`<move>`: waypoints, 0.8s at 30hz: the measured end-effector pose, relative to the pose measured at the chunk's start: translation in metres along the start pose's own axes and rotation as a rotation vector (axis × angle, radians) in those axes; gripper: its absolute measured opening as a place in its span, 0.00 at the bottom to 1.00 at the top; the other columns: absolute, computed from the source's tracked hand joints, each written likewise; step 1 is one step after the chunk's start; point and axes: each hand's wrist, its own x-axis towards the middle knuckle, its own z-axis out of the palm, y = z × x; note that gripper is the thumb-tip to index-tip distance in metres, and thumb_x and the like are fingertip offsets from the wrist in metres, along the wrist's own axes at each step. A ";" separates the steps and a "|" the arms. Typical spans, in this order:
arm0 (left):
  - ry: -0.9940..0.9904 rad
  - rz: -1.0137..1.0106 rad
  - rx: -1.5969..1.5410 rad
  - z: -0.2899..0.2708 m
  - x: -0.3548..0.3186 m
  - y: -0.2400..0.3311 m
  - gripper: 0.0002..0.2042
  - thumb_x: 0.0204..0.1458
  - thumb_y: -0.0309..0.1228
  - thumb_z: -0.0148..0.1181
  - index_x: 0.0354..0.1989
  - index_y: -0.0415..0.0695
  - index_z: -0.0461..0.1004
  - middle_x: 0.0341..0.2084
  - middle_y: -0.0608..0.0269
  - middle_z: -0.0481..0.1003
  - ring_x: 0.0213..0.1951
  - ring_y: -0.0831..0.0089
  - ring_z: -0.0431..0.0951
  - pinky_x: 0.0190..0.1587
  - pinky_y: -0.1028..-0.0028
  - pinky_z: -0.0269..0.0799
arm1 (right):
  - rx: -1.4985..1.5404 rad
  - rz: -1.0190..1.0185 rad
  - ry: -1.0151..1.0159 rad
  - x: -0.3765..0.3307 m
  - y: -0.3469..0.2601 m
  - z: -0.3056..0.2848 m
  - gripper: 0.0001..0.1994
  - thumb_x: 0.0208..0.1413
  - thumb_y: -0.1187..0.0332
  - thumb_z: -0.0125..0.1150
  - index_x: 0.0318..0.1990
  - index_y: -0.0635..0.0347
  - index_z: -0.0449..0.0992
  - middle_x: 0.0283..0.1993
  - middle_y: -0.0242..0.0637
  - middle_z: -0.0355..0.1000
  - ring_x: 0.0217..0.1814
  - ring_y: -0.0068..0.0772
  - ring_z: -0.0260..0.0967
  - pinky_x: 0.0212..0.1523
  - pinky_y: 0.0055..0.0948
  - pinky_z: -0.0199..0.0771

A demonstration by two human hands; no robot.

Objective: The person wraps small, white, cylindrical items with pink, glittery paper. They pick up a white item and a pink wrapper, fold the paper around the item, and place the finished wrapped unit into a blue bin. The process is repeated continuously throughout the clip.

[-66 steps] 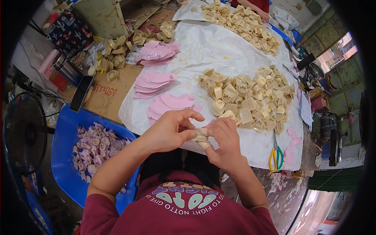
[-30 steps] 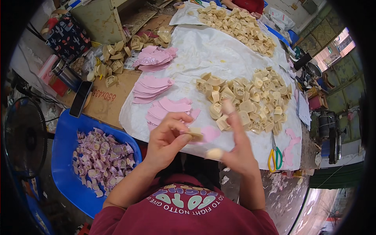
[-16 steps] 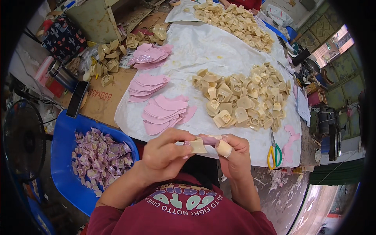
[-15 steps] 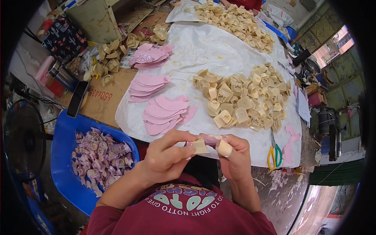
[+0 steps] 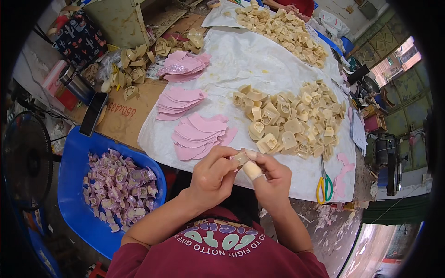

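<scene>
The left hand (image 5: 211, 178) and right hand (image 5: 273, 178), fingers pinched narrow, hold a small beige, hard-looking plastic block (image 5: 240, 158) between them. It looks light, stiff and perhaps slick; gripping opposite edges should suit it. Just beyond lie thin pink curved sheets (image 5: 197, 138), probably soft; beyond and rightward, a heap of beige blocks (image 5: 296, 121).

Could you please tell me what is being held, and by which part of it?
A small beige piece is held by opposite ends: the left hand at its left, the right hand at its right. The exact contacts are partly hidden.
</scene>
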 end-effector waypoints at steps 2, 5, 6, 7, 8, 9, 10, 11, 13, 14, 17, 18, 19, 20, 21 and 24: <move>0.058 0.013 -0.043 0.001 0.003 0.000 0.16 0.41 0.11 0.61 0.38 0.40 0.70 0.38 0.49 0.74 0.33 0.65 0.77 0.32 0.74 0.74 | 0.118 -0.032 0.018 -0.001 0.005 -0.001 0.13 0.54 0.77 0.58 0.47 0.68 0.72 0.49 0.45 0.75 0.48 0.29 0.75 0.49 0.27 0.75; 0.033 -0.021 -0.056 0.000 -0.003 -0.005 0.15 0.42 0.12 0.63 0.37 0.41 0.70 0.39 0.50 0.74 0.36 0.65 0.77 0.34 0.74 0.74 | -0.042 -0.106 0.001 -0.001 0.001 -0.002 0.13 0.51 0.77 0.61 0.46 0.66 0.72 0.47 0.45 0.75 0.45 0.32 0.76 0.47 0.28 0.75; 0.031 -0.039 -0.042 0.000 -0.003 -0.004 0.15 0.42 0.12 0.62 0.37 0.41 0.70 0.39 0.50 0.74 0.36 0.64 0.77 0.35 0.73 0.74 | -0.152 -0.135 -0.008 -0.001 -0.001 -0.002 0.13 0.50 0.76 0.62 0.45 0.65 0.72 0.47 0.45 0.75 0.44 0.34 0.76 0.47 0.29 0.76; 0.029 -0.057 -0.027 0.000 -0.002 -0.003 0.14 0.43 0.12 0.62 0.37 0.41 0.70 0.39 0.49 0.73 0.37 0.64 0.77 0.35 0.73 0.74 | -0.235 -0.201 -0.012 0.000 0.000 -0.002 0.14 0.49 0.76 0.63 0.44 0.65 0.72 0.47 0.44 0.75 0.45 0.35 0.76 0.47 0.30 0.75; 0.028 -0.076 -0.013 -0.001 0.000 -0.001 0.14 0.43 0.12 0.61 0.37 0.41 0.70 0.39 0.49 0.73 0.37 0.63 0.77 0.35 0.73 0.74 | -0.319 -0.267 -0.016 0.001 0.003 -0.002 0.14 0.48 0.76 0.64 0.44 0.65 0.72 0.46 0.44 0.75 0.45 0.37 0.76 0.47 0.31 0.75; -0.005 -0.086 -0.016 -0.003 0.002 0.001 0.13 0.44 0.12 0.61 0.37 0.40 0.70 0.39 0.50 0.73 0.38 0.64 0.77 0.36 0.73 0.74 | -0.400 -0.337 -0.019 0.003 0.005 -0.002 0.14 0.47 0.76 0.64 0.43 0.64 0.72 0.46 0.44 0.74 0.46 0.38 0.75 0.47 0.32 0.75; -0.038 -0.095 -0.019 -0.005 0.005 0.003 0.13 0.44 0.12 0.61 0.36 0.40 0.70 0.40 0.50 0.73 0.38 0.64 0.77 0.37 0.73 0.75 | -0.411 -0.409 -0.032 0.008 0.005 -0.003 0.14 0.46 0.76 0.65 0.42 0.64 0.72 0.46 0.44 0.74 0.47 0.39 0.75 0.47 0.33 0.74; -0.071 -0.105 -0.022 -0.006 0.007 0.004 0.12 0.45 0.13 0.60 0.36 0.40 0.70 0.40 0.50 0.73 0.39 0.65 0.77 0.37 0.73 0.75 | -0.422 -0.482 -0.044 0.014 0.005 -0.006 0.15 0.45 0.76 0.66 0.42 0.64 0.72 0.46 0.44 0.74 0.48 0.41 0.74 0.48 0.35 0.73; -0.027 -0.188 -0.148 -0.001 0.004 0.001 0.10 0.45 0.13 0.59 0.35 0.39 0.70 0.40 0.53 0.72 0.35 0.68 0.77 0.34 0.75 0.75 | -0.360 -0.512 -0.081 0.019 0.007 -0.010 0.14 0.45 0.76 0.66 0.41 0.64 0.72 0.48 0.44 0.73 0.51 0.42 0.72 0.50 0.36 0.71; -0.005 -0.229 -0.211 0.002 0.002 0.000 0.09 0.45 0.13 0.58 0.34 0.39 0.70 0.40 0.54 0.72 0.34 0.70 0.78 0.33 0.76 0.75 | -0.284 -0.470 -0.105 0.019 0.011 -0.011 0.14 0.45 0.76 0.65 0.42 0.64 0.73 0.49 0.44 0.72 0.52 0.41 0.71 0.51 0.36 0.70; 0.054 -0.553 -0.692 0.007 0.001 0.000 0.07 0.49 0.16 0.59 0.34 0.39 0.69 0.39 0.60 0.72 0.35 0.75 0.77 0.35 0.76 0.77 | 0.323 -0.091 -0.169 0.018 0.017 -0.013 0.13 0.47 0.77 0.63 0.43 0.63 0.75 0.53 0.43 0.71 0.56 0.40 0.69 0.55 0.37 0.67; 0.046 -0.643 -0.819 0.004 0.004 0.000 0.06 0.50 0.17 0.59 0.33 0.40 0.69 0.39 0.61 0.72 0.35 0.76 0.77 0.34 0.77 0.77 | 0.582 0.085 -0.187 0.016 0.018 -0.013 0.13 0.48 0.77 0.62 0.44 0.63 0.75 0.54 0.43 0.71 0.57 0.40 0.68 0.56 0.36 0.66; 0.037 -0.732 -0.945 0.000 0.008 0.001 0.06 0.51 0.18 0.59 0.33 0.40 0.69 0.38 0.62 0.71 0.34 0.76 0.77 0.34 0.77 0.77 | 0.561 0.089 -0.189 0.014 0.016 -0.013 0.14 0.48 0.78 0.61 0.45 0.62 0.76 0.54 0.42 0.71 0.58 0.40 0.67 0.57 0.37 0.65; 0.028 -0.821 -1.072 -0.004 0.011 0.001 0.06 0.51 0.18 0.59 0.33 0.40 0.69 0.37 0.63 0.71 0.34 0.77 0.77 0.33 0.78 0.76 | 0.541 0.094 -0.191 0.012 0.012 -0.013 0.14 0.48 0.78 0.60 0.45 0.60 0.76 0.55 0.41 0.70 0.59 0.40 0.66 0.58 0.38 0.64; 0.022 -0.849 -1.054 -0.006 0.012 0.004 0.06 0.52 0.19 0.60 0.33 0.40 0.69 0.37 0.64 0.71 0.34 0.78 0.77 0.33 0.78 0.76 | 0.520 0.097 -0.192 0.011 0.010 -0.013 0.15 0.49 0.78 0.59 0.46 0.59 0.77 0.56 0.40 0.70 0.60 0.40 0.66 0.59 0.38 0.63; 0.019 -0.851 -0.950 -0.005 0.010 0.008 0.05 0.52 0.19 0.59 0.32 0.40 0.68 0.36 0.64 0.70 0.33 0.79 0.77 0.32 0.81 0.75 | 0.044 -0.195 -0.074 0.011 0.019 -0.013 0.13 0.48 0.79 0.59 0.43 0.58 0.77 0.52 0.39 0.73 0.61 0.42 0.65 0.60 0.39 0.61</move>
